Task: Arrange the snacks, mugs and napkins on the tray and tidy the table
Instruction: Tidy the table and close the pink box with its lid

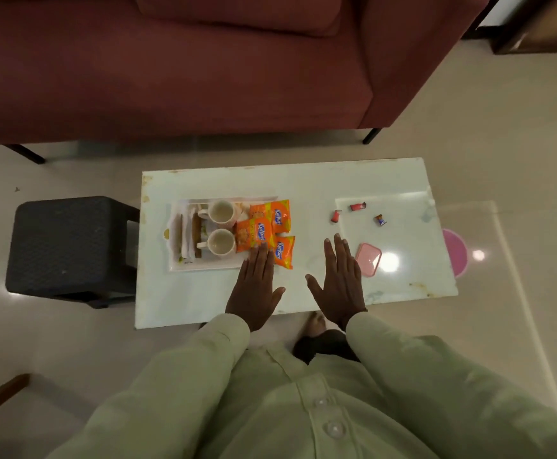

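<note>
A white tray (pixel 204 266) sits on the left half of the white table (pixel 184 299). On it stand two cream mugs (pixel 221 212) (pixel 219 242), with folded napkins (pixel 189 236) to their left. Three orange snack packets (pixel 280 215) (pixel 254 235) (pixel 283 255) lie overlapping at the tray's right end. My left hand (pixel 255 289) lies flat and open, its fingertips at the near packets. My right hand (pixel 340 283) hovers flat and open over bare table to the right. Both hands hold nothing.
Three small wrapped candies (pixel 357 206) (pixel 336 216) (pixel 380 220) lie on the table's far right, and a pink lid (pixel 368 260) beside my right hand. A dark stool (pixel 68 246) stands left of the table, a maroon sofa (pixel 204 77) behind it, a pink round object (pixel 456 251) on the floor at right.
</note>
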The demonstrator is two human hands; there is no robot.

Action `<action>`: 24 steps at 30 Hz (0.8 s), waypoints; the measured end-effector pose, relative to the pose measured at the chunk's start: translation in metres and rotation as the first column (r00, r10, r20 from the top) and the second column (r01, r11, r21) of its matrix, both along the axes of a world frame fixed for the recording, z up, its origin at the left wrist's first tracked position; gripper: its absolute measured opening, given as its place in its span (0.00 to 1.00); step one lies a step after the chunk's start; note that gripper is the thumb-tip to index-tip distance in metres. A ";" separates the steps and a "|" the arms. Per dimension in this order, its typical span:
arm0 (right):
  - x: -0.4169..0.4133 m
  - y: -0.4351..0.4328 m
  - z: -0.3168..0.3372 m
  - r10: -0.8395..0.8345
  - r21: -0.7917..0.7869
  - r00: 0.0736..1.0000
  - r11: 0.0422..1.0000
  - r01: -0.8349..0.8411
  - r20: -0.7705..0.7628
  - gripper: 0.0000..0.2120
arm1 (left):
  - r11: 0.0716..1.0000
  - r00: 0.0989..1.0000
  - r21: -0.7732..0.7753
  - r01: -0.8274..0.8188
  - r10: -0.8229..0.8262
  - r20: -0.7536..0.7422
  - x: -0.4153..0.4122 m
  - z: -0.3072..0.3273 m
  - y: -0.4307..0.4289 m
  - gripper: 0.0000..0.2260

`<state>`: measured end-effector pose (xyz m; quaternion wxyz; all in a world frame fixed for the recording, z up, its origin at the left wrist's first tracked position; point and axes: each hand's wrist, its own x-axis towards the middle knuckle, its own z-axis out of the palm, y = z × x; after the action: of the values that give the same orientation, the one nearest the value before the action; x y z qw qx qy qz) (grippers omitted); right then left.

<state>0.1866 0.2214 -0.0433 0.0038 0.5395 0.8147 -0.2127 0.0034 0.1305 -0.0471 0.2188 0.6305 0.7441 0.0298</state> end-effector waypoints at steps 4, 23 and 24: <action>0.056 0.037 0.007 0.001 0.004 1.000 1.000 -0.001 0.008 0.40 | 0.997 0.997 -0.009 -0.078 0.078 0.019 0.050 0.007 0.023 0.36; 0.107 0.075 -0.002 -0.050 -0.018 0.999 0.999 0.050 -0.020 0.39 | 0.993 0.988 -0.073 -0.094 0.102 0.118 0.100 0.005 0.073 0.43; 0.106 0.078 -0.007 -0.073 -0.030 0.997 0.997 0.072 -0.032 0.40 | 0.992 0.984 -0.076 -0.103 0.113 0.139 0.101 0.000 0.076 0.44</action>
<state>0.2930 0.2997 -0.0504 -0.0097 0.5648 0.7914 -0.2335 0.1048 0.2061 -0.0475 0.2912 0.5777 0.7601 0.0609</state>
